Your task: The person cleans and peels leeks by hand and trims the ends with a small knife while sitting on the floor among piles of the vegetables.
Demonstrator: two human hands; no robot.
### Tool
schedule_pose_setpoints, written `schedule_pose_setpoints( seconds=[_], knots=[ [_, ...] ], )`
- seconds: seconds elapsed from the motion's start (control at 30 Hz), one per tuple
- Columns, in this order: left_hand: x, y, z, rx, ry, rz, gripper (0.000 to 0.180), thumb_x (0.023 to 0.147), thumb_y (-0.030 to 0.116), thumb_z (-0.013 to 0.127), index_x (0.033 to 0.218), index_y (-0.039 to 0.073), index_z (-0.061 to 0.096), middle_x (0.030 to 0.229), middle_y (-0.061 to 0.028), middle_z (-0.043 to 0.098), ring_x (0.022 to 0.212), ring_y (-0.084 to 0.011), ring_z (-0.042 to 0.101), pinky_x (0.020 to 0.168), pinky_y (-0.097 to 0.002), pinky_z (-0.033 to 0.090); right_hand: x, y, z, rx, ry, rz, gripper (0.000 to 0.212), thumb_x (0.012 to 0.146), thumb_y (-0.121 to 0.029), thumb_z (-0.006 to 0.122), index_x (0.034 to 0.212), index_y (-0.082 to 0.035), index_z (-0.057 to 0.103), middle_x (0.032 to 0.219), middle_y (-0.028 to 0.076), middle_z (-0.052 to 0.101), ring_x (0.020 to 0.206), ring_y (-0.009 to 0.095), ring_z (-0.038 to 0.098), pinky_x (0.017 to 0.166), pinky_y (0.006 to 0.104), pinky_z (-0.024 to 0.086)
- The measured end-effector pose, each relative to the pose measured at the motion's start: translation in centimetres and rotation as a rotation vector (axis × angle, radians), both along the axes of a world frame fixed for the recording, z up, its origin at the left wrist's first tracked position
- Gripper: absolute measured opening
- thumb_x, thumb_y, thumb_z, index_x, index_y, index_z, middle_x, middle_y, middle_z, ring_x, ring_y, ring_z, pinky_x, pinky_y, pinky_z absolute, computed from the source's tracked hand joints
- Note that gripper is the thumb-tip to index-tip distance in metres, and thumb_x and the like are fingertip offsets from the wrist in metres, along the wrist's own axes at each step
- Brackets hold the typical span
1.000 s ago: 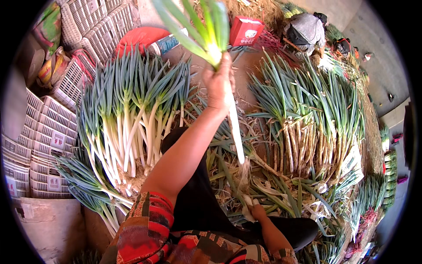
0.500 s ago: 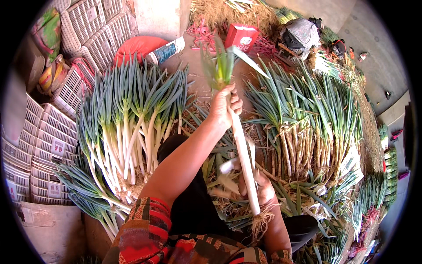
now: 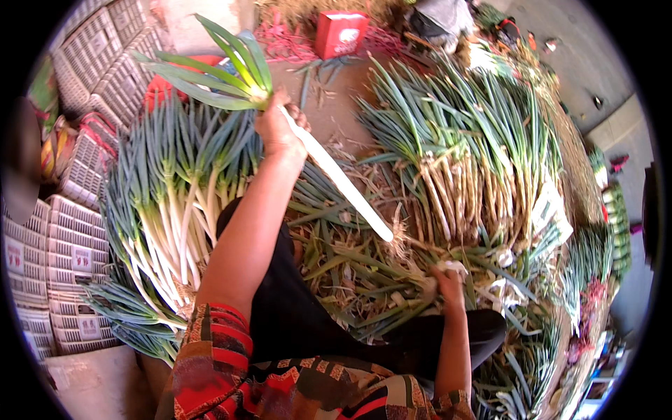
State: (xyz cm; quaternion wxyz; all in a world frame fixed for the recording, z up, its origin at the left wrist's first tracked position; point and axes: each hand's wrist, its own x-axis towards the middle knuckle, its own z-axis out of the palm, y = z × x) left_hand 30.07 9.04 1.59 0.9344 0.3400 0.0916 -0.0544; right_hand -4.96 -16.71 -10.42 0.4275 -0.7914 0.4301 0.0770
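My left hand (image 3: 281,129) is closed round a long green onion (image 3: 343,185) just below its fanned green leaves. Its white stalk is smooth and slants down to the right, with stringy roots at the lower end. Below those roots, my right hand (image 3: 450,283) is closed over the litter of leaves, apart from the stalk. Something white shows at its fingers, with blurred pale strips beside it; I cannot make out what it grips. To the left lean clean white-stalked green onions (image 3: 185,203). On the right stand unpeeled green onions (image 3: 469,196) with brown, dirty stalks.
Stripped leaves and skins (image 3: 350,280) lie heaped before my crossed legs. Plastic crates (image 3: 78,259) are stacked along the left. A red bag (image 3: 341,35) stands at the back among pink ties. More green onions (image 3: 518,378) lie at the lower right.
My left hand has swung left and upward with the green onion, tilting its leaves to the left. My right hand has come away from the stalk, moving right. The view has shifted slightly.
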Motion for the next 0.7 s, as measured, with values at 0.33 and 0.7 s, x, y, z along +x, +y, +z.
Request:
schedule_pose_setpoints(
  seconds=[0.33, 0.7],
  knots=[
    [-1.3, -2.2, -0.6, -0.002, 0.009, -0.113, 0.026, 0.081, 0.030, 0.062, 0.075, 0.014, 0.042, 0.058, 0.0036, 0.034, 0.048, -0.0116, 0.033, 0.051, -0.0290, 0.029, 9.8, 7.4, 4.5, -0.659, -0.606, 0.477, 0.035, 0.086, -0.033, 0.060, 0.104, -0.003, 0.059, 0.095, 0.012, 0.061, 0.092, 0.024, 0.057, 0.075, 0.0361, 0.050],
    [-0.3, -1.7, -0.5, -0.118, -0.125, -0.437, 0.044, 0.084, 0.046, 0.056, 0.087, 0.002, 0.053, 0.067, -0.0025, 0.046, 0.060, -0.0170, 0.044, 0.055, -0.0293, 0.035, 7.9, 10.1, 4.4, 0.884, -0.391, 0.407, 0.055, 0.083, -0.049, 0.059, 0.108, 0.000, 0.058, 0.068, 0.004, 0.060, 0.057, 0.013, 0.056, 0.055, 0.0231, 0.042]
  ],
)
